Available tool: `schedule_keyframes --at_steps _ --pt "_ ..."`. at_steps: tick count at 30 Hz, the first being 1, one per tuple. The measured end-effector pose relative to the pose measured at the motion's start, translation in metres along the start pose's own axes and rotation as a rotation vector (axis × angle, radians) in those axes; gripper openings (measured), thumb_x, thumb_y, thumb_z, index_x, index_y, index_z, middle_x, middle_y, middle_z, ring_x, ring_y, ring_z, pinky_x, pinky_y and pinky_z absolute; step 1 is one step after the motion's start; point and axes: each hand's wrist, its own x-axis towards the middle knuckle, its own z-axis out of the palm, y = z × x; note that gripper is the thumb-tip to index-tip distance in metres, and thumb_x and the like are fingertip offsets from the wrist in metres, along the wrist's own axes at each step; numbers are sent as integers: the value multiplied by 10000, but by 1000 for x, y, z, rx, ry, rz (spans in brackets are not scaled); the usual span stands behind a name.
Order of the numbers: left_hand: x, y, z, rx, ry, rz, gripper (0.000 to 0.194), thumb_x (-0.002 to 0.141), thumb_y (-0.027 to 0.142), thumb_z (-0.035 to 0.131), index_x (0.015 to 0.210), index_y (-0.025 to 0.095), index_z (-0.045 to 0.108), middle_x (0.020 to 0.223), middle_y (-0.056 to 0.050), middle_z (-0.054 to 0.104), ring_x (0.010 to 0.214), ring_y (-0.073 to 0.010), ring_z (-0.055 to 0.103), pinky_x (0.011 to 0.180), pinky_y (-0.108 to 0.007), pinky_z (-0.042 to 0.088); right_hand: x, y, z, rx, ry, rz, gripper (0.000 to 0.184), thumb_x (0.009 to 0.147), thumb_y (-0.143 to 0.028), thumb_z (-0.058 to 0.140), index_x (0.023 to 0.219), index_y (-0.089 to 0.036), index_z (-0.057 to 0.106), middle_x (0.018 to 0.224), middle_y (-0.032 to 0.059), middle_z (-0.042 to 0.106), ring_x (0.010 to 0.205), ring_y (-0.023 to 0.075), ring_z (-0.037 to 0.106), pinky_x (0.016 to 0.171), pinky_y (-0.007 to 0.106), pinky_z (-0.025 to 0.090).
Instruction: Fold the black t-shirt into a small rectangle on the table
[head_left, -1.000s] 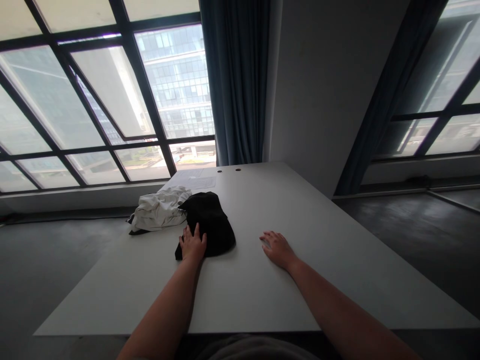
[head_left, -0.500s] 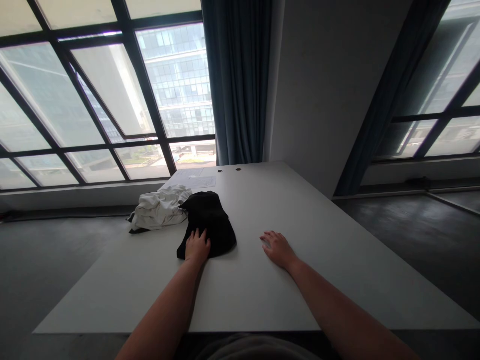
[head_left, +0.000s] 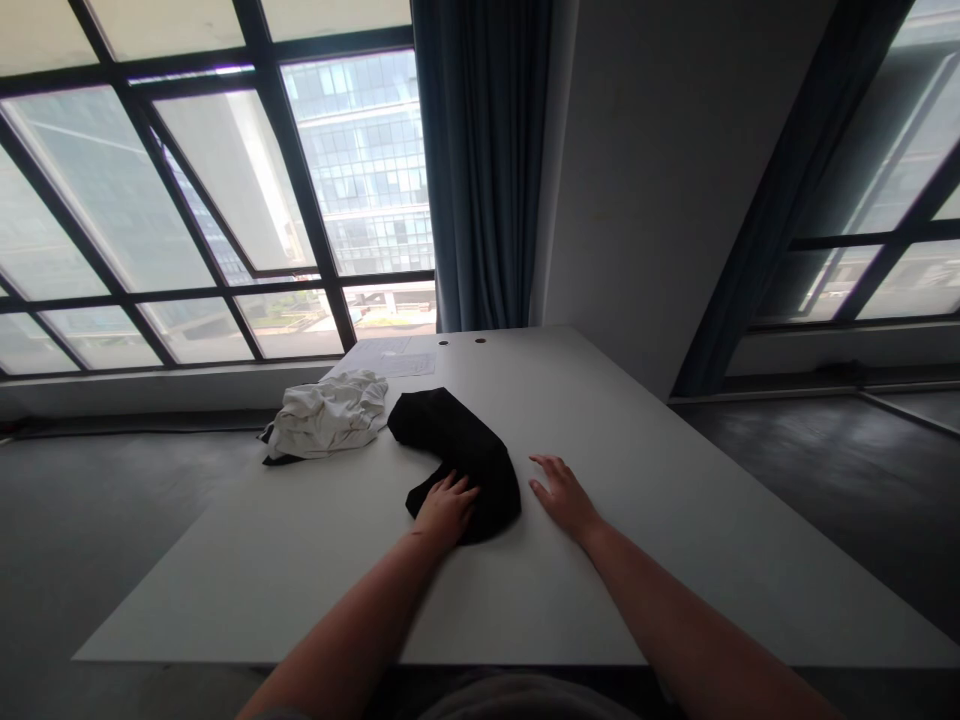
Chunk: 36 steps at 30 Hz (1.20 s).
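Note:
A black garment [head_left: 457, 450] lies crumpled on a white table [head_left: 675, 520], stretched from mid-table toward me. My left hand [head_left: 448, 508] rests on its near end, fingers curled into the cloth and gripping it. My right hand [head_left: 562, 495] lies flat on the table just right of the garment, fingers apart, holding nothing. A crumpled white garment [head_left: 328, 422] sits to the left of the black one, close to the table's left edge.
Papers [head_left: 390, 358] lie at the far end of the table, near two cable holes [head_left: 461, 341]. Large windows, a blue curtain [head_left: 480, 170] and a wall stand behind the table. Dark floor surrounds it on both sides.
My left hand has dragged the black garment to the right and toward me, away from the white garment. My right hand has stayed almost in place.

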Motion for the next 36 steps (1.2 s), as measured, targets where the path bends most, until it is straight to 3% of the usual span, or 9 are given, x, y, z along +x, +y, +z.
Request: schedule_keyframes --at_steps 5,10,13,15,17,21,28,33,36 --pt "-7 14 -9 -80 -27 150 443 988 316 610 1429 309 646 1547 -55 564 1488 -355 438 1197 -557 408 1 4 -2 101 -3 -57 486 995 -394 491 1449 -240 568 1393 135 606 1312 302 552 1155 504 430" --pt "-8 8 -19 -196 -2 141 364 1054 330 489 1338 256 704 1464 -49 643 1405 -278 551 1185 -475 441 -7 -19 -9 167 -202 -270 691 949 -414 635 1600 -309 429 1646 94 404 1523 319 351 1250 533 313" --pt "-6 3 -22 -263 52 122 333 1062 327 467 1231 232 738 1346 -59 718 1274 -244 646 1128 -427 486 -12 -38 -9 142 -348 -320 781 867 -396 753 1588 -343 458 1702 81 313 1558 356 287 1264 560 275" --pt "-6 2 -24 -295 87 102 303 1058 320 473 1160 231 744 1241 -55 755 1188 -229 678 1087 -403 506 -13 -47 -8 134 -387 -295 786 819 -357 798 1552 -334 516 1690 95 339 1543 365 318 1259 563 285" --pt "-7 2 -24 -294 119 86 258 1044 307 499 1104 238 741 1186 -52 754 1154 -226 673 1070 -397 507 -12 -50 -7 151 -377 -252 729 808 -308 797 1503 -304 578 1646 113 412 1511 352 377 1252 550 309" --pt "-8 3 -23 -207 192 19 185 993 290 591 1121 263 722 1312 -65 673 1262 -262 593 1111 -448 463 -10 -48 -6 205 -333 -209 608 818 -241 761 1416 -265 650 1569 124 505 1456 321 458 1234 522 358" --pt "-7 -4 -11 -135 218 -144 447 984 319 602 1428 269 594 1565 -106 479 1444 -316 454 1201 -521 383 -10 -46 -7 266 -317 -211 568 835 -133 676 1387 -270 665 1553 108 526 1434 295 493 1227 505 376" --pt "-6 -8 -6 -131 129 -154 588 984 342 600 1558 306 475 1630 -94 424 1436 -295 489 1193 -460 411 -10 -44 -5 291 -307 -201 555 834 -146 679 1378 -256 675 1512 122 560 1421 301 502 1216 510 382" --pt "-5 -7 -7 -90 57 -170 511 1001 367 578 1507 300 551 1567 -100 514 1433 -302 496 1202 -472 392 -9 -43 -6 331 -291 -184 494 836 -166 685 1323 -248 706 1426 120 617 1354 294 552 1193 503 402"
